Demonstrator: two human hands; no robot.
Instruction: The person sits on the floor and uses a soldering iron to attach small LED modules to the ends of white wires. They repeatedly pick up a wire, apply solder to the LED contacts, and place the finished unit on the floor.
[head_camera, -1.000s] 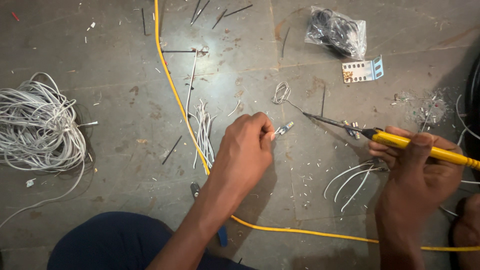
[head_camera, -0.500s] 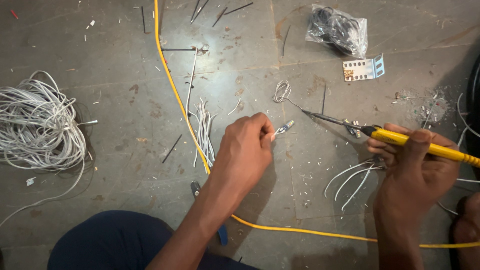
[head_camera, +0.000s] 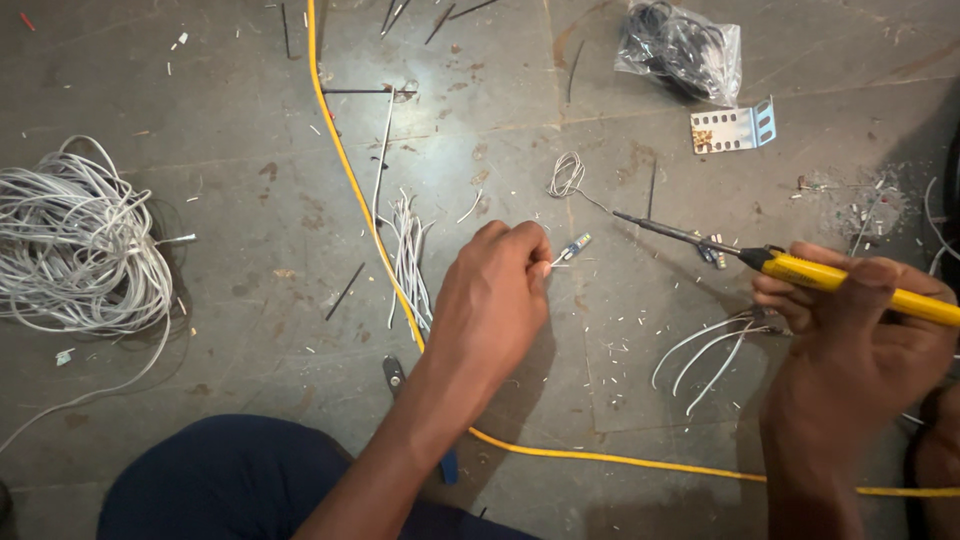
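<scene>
The left hand (head_camera: 495, 300) is closed, and its fingertips pinch a thin white wire with a tiny blue part (head_camera: 574, 247) on the end. The tiny part sticks out toward 2 o'clock from the hand, just above the grey floor (head_camera: 250, 250).

The right hand (head_camera: 860, 330) is wrapped tight around a yellow soldering iron (head_camera: 800, 268). Its dark metal tip (head_camera: 640, 221) points toward 10 o'clock and sits near the tiny part, but not touching it.

A few short white wires (head_camera: 710, 350) lie under the right hand, at about 8 o'clock from it. A long yellow cable (head_camera: 350, 180) runs down the floor and passes under the left arm. A big pile of white cable (head_camera: 75, 250) lies far off at 9 o'clock. A clear bag with black cords inside (head_camera: 680, 45) sits at 1 o'clock (a small metal bracket (head_camera: 733, 127) is just below it).
</scene>
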